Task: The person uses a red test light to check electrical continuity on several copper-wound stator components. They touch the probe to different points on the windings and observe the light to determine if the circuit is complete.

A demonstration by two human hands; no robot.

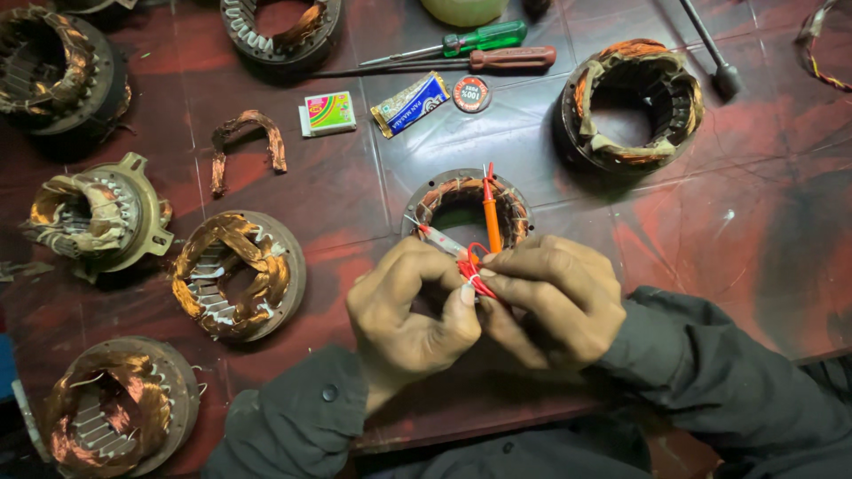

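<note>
Nearest the camera, the left hand point(410, 315) and right hand point(548, 300) meet fingertip to fingertip, both pinched on a small tangle of red wire point(473, 270). An orange tester pen point(491, 206) and a thin grey probe point(441, 239) stick up out of the same grip. Just beyond the hands stands a small stator point(508, 206) with copper windings, on the dark red counter point(754, 222). Left of that stator lie three more wound stators point(238, 275), one beside the hands, one point(98, 215) farther left and one point(111, 406) at the near left corner. Beyond it are a loose copper coil piece point(250, 137), a small colourful box point(327, 113), a blue sachet point(410, 104) and a round cap point(471, 93). Farther still lie a green screwdriver point(461, 42) and a brown one point(497, 60). To its right and beyond sits a large stator point(632, 102).
</note>
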